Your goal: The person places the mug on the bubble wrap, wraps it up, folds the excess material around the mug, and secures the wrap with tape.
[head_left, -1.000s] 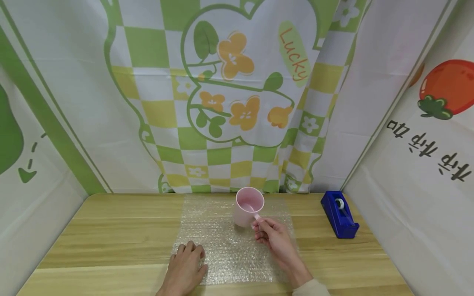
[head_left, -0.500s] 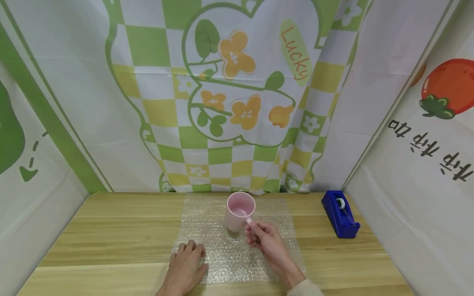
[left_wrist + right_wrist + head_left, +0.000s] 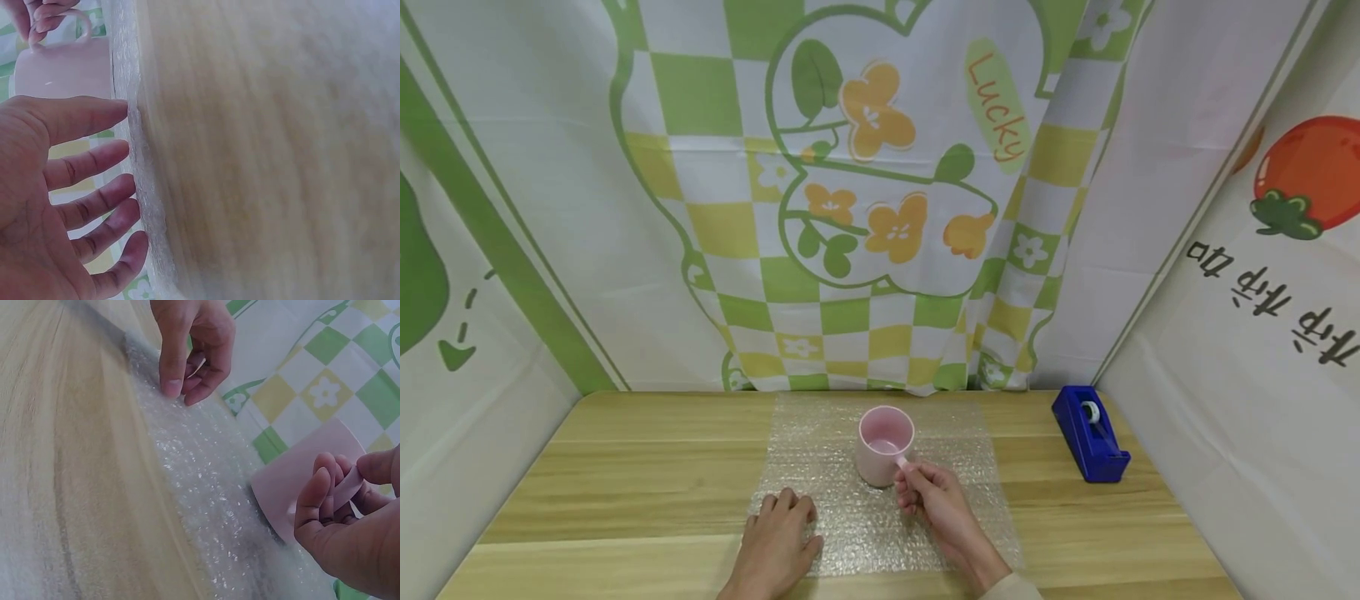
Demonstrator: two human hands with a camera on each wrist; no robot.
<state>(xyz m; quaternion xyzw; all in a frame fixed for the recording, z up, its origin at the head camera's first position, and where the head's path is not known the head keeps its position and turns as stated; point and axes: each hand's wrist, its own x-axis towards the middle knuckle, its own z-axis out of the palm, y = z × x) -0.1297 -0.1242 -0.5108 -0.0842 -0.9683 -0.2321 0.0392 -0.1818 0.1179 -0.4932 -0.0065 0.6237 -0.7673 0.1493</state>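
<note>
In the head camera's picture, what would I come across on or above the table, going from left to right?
The left hand → the pink mug → the right hand → the blue tape dispenser.

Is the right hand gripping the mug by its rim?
No: in the right wrist view, the right hand holds the pink mug by its handle.
</note>
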